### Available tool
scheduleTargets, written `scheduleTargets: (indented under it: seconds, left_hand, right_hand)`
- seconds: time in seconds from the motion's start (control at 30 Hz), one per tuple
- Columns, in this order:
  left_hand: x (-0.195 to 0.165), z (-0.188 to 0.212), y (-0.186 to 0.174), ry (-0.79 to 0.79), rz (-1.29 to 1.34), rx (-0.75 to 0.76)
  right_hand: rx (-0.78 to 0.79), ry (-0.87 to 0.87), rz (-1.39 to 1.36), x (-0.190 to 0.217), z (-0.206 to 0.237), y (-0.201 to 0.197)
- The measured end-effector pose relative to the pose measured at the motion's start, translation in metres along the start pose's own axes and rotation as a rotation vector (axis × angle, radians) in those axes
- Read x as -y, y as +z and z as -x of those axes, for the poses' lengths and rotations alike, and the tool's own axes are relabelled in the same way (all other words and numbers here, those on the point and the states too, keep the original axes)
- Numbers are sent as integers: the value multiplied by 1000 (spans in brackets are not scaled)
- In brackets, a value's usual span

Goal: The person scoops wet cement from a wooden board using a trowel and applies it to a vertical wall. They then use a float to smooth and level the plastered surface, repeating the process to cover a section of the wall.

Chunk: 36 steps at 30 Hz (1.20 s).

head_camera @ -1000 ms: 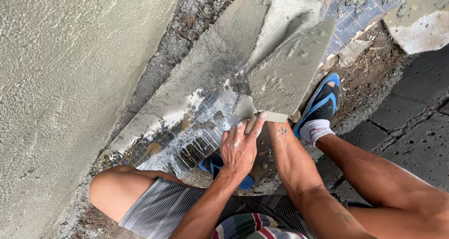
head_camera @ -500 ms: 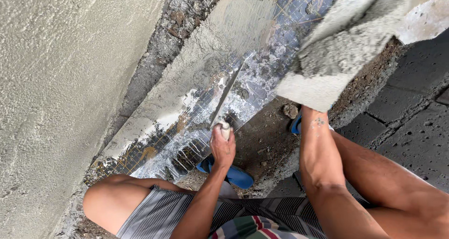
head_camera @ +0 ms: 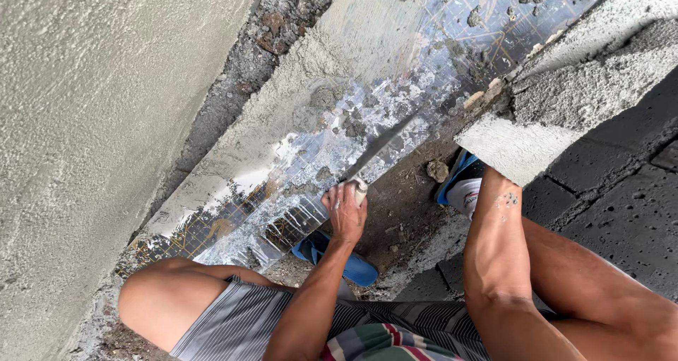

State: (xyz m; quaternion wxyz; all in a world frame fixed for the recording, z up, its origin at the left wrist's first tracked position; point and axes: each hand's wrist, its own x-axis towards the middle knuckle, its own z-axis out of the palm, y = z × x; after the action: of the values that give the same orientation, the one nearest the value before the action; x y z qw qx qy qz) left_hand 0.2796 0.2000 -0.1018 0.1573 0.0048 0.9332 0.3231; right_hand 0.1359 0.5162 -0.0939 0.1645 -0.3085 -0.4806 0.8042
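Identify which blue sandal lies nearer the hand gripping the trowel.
The blue sandal just below the left hand; the other sandal sits farther right, under the raised mortar board.

Blue sandals [head_camera: 337, 256] on dirt, rendered wall [head_camera: 92, 121], dark paving blocks [head_camera: 621, 198].

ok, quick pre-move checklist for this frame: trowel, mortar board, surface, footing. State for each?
1. Left hand grip on trowel handle: ok, fingers wrapped round it.
2. Trowel blade on the mortar strip: cannot tell, blade is edge-on.
3. Mortar load on the board: ok, a thick heap sits on it.
4. Right hand's grip under the board: cannot tell, hidden; only the forearm shows.
5. Strip coverage: not ok, mesh sheet shows bare near the hand.
6. Footing: ok, blue sandals planted on the dirt.
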Motion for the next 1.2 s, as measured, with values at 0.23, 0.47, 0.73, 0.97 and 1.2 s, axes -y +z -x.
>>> scheduleTargets:
  seconds: [0.23,0.47,0.73,0.97,1.2]
  left_hand:
    - [2,-52,-12,-124,149,-125]
    - [13,-71,-49,34,50,-225]
    - [22,-55,-47,71,-7,-97]
    - [38,-65,-45,73,-226,-15]
    - [37,-72,-41,125,-226,81]
  right_hand:
    - [-23,-8,5,-1,5,-9]
    - [-26,13,-5,-14,10,0]
    - [-18,32,11,-17,11,-5]
    - [-8,25,14,-19,8,1]
    - [19,12,26,-9,-6,4]
